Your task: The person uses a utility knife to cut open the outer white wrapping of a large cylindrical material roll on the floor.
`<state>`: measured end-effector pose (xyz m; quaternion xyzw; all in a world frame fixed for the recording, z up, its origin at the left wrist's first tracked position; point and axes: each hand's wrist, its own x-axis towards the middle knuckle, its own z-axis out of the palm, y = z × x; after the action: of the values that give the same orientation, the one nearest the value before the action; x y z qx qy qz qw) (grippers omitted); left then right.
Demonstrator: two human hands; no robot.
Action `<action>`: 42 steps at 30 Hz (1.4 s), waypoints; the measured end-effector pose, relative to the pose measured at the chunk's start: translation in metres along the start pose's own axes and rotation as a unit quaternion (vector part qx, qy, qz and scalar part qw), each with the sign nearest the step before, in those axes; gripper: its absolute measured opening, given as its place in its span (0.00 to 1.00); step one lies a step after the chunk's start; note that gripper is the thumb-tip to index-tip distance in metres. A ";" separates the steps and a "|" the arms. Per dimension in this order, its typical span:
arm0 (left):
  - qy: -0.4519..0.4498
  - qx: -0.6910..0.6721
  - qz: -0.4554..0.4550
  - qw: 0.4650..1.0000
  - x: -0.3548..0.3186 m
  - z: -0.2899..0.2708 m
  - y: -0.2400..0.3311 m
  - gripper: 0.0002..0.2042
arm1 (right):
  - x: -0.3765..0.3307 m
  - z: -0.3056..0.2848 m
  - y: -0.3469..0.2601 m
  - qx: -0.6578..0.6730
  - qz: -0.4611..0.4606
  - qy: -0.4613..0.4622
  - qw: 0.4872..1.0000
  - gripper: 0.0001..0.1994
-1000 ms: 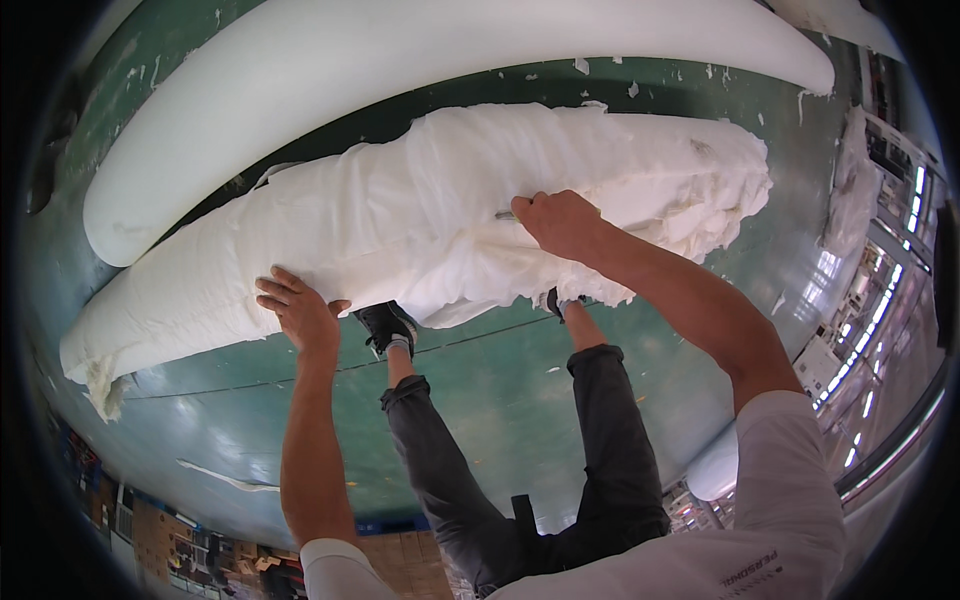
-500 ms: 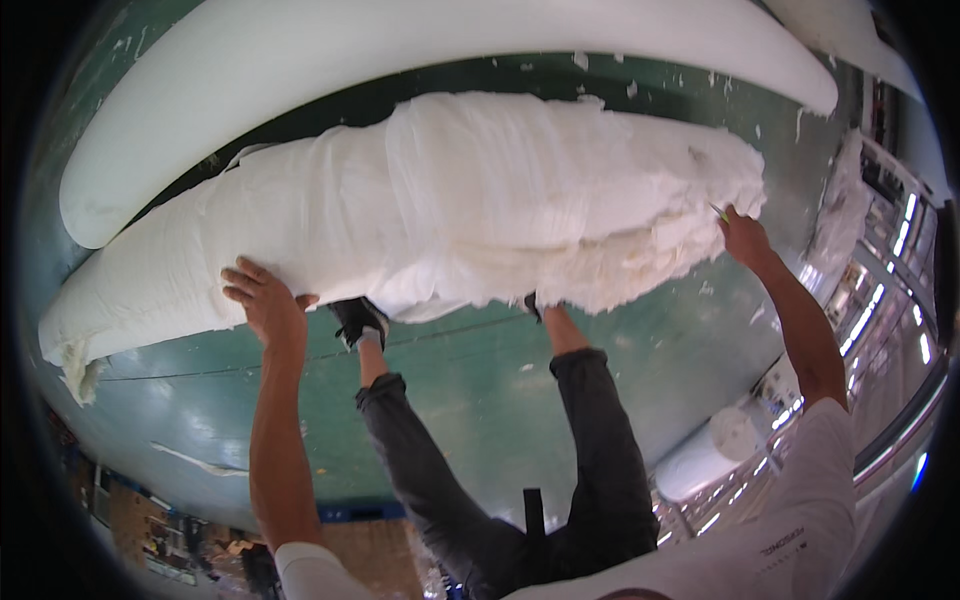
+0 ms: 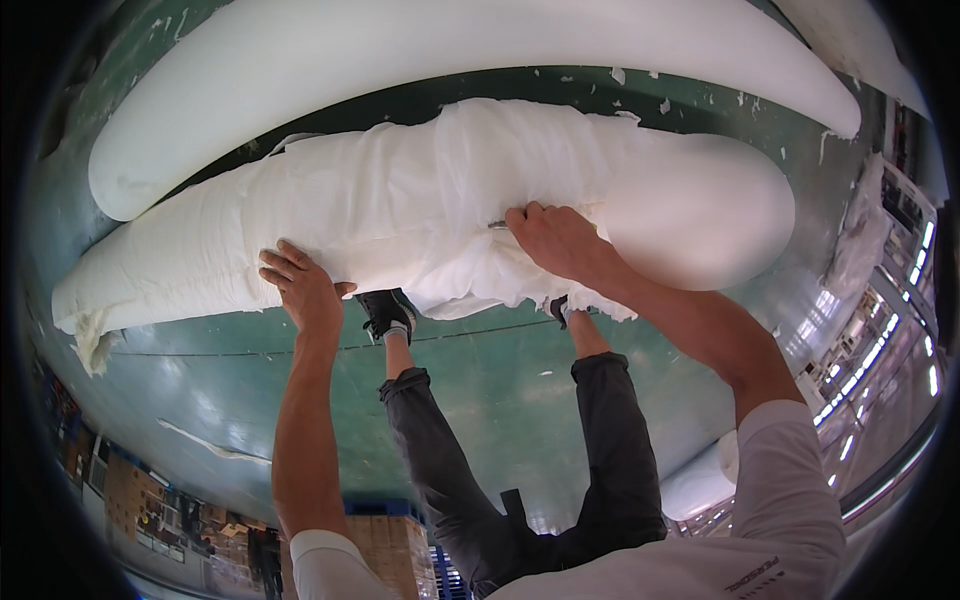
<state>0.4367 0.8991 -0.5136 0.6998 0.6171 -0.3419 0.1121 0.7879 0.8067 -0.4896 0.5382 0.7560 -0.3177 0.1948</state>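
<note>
A dark printed word in capitals (image 3: pixel 756 576) is slanting across the front of the person's white shirt (image 3: pixel 640 572), near the right sleeve (image 3: pixel 790 475), while smaller dark marks (image 3: pixel 769 567) beside it are blurring past reading.

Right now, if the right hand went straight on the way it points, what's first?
The wrinkled white wrap, just beyond the tool in the right hand; depth is unclear, so they may already touch.
</note>
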 end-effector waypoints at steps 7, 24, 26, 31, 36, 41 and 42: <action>0.019 0.033 -0.003 0.999 -0.006 0.006 -0.011 0.69 | -0.044 0.005 0.062 0.064 0.062 -0.053 0.995 0.11; -0.007 0.012 -0.011 1.000 0.003 0.014 -0.010 0.71 | -0.053 0.063 0.003 0.509 0.558 0.337 0.563 0.21; -0.007 -0.003 0.000 1.000 0.005 0.013 0.001 0.71 | -0.053 0.080 0.014 0.512 0.586 0.306 0.548 0.24; -0.013 0.046 -0.004 0.999 0.006 0.011 -0.002 0.72 | -0.063 0.086 0.009 0.536 0.534 0.208 0.620 0.19; -0.017 0.039 -0.011 0.999 0.006 0.012 -0.009 0.72 | -0.063 0.068 -0.020 0.523 0.493 0.294 0.630 0.24; 0.012 0.080 0.005 0.997 0.007 0.005 0.003 0.70 | -0.014 0.072 -0.037 0.436 0.559 0.352 0.611 0.29; 0.010 0.083 0.003 0.996 0.008 0.006 0.003 0.70 | -0.008 0.075 -0.036 0.391 0.570 0.347 0.634 0.28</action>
<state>0.4375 0.9011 -0.5239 0.7117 0.5858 -0.3846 0.0484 0.7537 0.7416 -0.5288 0.9585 0.1156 -0.1993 -0.1680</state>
